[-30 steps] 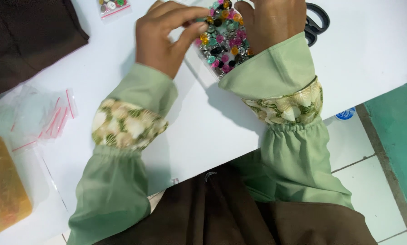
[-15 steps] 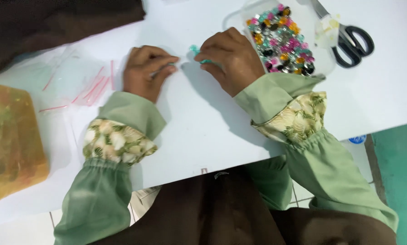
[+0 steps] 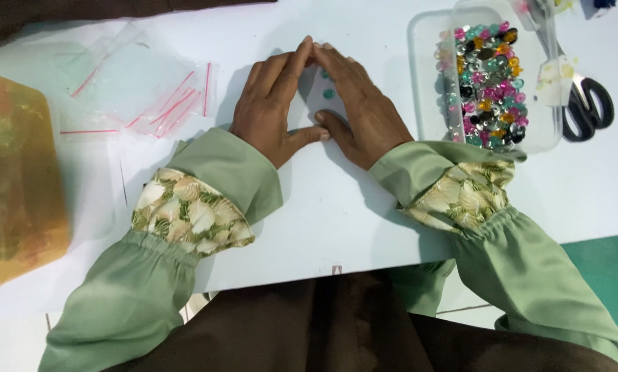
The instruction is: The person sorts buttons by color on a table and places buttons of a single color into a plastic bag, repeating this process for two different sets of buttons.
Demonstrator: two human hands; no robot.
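White and smooth, the counter (image 3: 336,220) fills most of the head view, with a strip of green floor at the lower right. Both hands lie flat on it, palms down, fingertips meeting at the top and thumbs touching at the bottom, so that they frame a small triangle of bare surface. The left hand (image 3: 271,110) has its fingers stretched out and holds nothing; the right hand (image 3: 361,110) is likewise spread flat with no grip on anything. Inside that frame, between the two index fingers, lie a few small teal glass beads (image 3: 328,93), loose on the counter and just beside the right hand's fingers.

Right of the right hand, near it, stands a clear plastic rectangular box (image 3: 426,76) full of mixed pink, teal, amber and black beads. Just beyond the box lie black-handled scissors (image 3: 588,103). Left of the left hand, a scatter of small clear zip bags with red seal strips (image 3: 164,103) rests on the counter, and farther left sits a translucent amber plastic container (image 3: 16,186). Pale green sleeves with leaf-patterned cuffs cover both forearms.
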